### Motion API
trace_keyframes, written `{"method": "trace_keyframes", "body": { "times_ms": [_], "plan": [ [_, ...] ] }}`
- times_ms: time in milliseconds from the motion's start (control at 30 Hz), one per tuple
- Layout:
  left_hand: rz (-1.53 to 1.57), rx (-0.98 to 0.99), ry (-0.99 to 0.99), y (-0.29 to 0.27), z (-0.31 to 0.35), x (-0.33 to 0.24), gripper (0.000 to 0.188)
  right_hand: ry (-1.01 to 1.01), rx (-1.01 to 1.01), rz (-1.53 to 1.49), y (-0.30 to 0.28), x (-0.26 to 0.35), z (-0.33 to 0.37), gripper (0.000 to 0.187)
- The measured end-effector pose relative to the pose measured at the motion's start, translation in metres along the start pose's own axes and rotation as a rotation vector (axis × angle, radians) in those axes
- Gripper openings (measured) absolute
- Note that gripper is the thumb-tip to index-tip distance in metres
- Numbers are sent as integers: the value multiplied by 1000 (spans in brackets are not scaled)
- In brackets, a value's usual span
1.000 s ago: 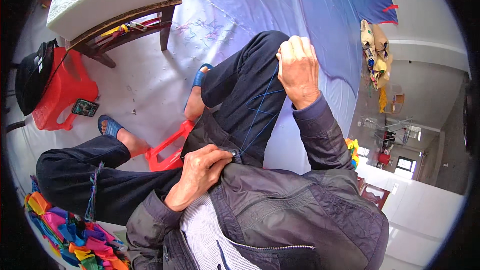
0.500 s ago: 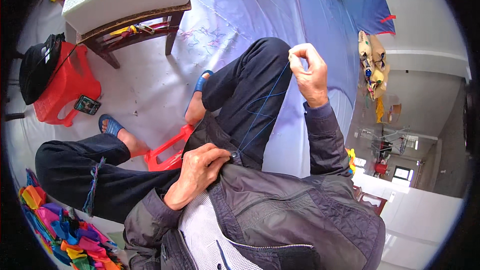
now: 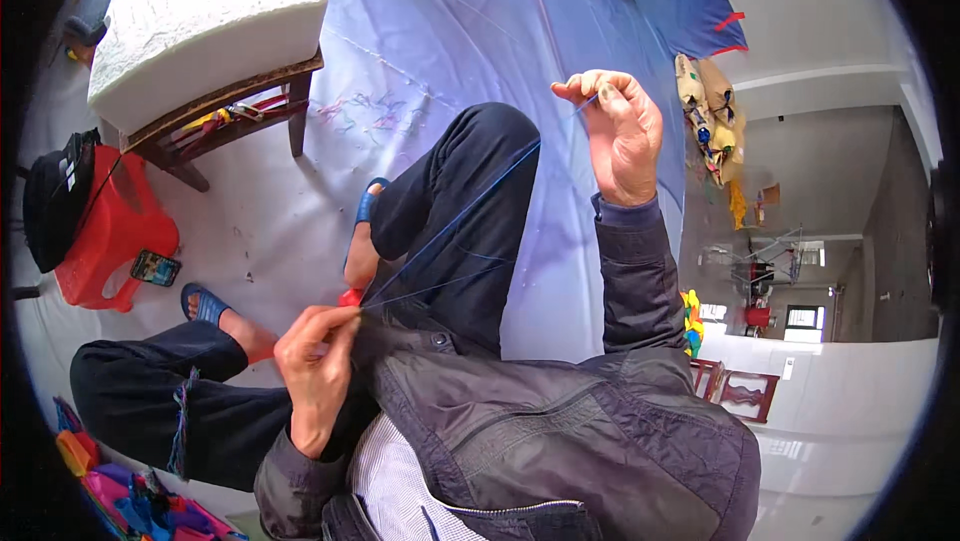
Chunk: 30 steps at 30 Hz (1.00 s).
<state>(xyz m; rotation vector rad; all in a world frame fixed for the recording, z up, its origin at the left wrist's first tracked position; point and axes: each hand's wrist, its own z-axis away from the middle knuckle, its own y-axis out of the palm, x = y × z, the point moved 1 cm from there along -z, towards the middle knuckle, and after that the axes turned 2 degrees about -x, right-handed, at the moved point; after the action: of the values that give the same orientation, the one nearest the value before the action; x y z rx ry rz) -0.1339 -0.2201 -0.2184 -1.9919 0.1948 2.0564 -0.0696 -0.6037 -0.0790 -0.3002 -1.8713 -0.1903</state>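
Note:
A blue thread [image 3: 480, 199] runs slantwise across my dark trousers, between my two hands. Its lower end is pinched between the thumb and fingers of my left hand [image 3: 318, 366], in front of my lap. Higher up and to the right, my right hand [image 3: 625, 136] is raised beside my bent knee, its fingertips closed on the other part of the thread. A second, thinner strand sags below the main one. Whether a needle is in either hand is too small to tell. A tuft of multicoloured threads [image 3: 182, 421] lies over my other leg.
A white foam block [image 3: 215, 26] rests on a wooden stool [image 3: 225, 106]. Left of it, a red plastic stool [image 3: 120, 231] bears a black bag [image 3: 58, 203] and a phone [image 3: 156, 268]. Colourful fabric pieces [image 3: 130, 491] are heaped at lower left. Thread scraps [image 3: 365, 113] litter the pale sheet.
My left hand has moved left and down, away from the jacket front. My right hand has turned, its palm side now showing more. The thread is drawn straighter between them.

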Motion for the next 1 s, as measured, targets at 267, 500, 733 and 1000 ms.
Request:
{"method": "trace_keyframes", "body": {
  "times_ms": [267, 500, 733, 1000],
  "plan": [
    [-133, -107, 13, -10, -9, -3, 12, 18, -33, -132, -4, -3, -11, 13],
    [-267, -256, 45, -20, -8, 17, 9, -52, -125, -243, -40, 13, -52, 11],
    [-431, -298, 40, -25, -10, 32, 8, -108, -125, -306, -72, 46, -97, 12],
    [-580, -308, 6, -31, -10, 41, 8, -162, -147, -391, -90, 76, -139, 9]
  ]
}}
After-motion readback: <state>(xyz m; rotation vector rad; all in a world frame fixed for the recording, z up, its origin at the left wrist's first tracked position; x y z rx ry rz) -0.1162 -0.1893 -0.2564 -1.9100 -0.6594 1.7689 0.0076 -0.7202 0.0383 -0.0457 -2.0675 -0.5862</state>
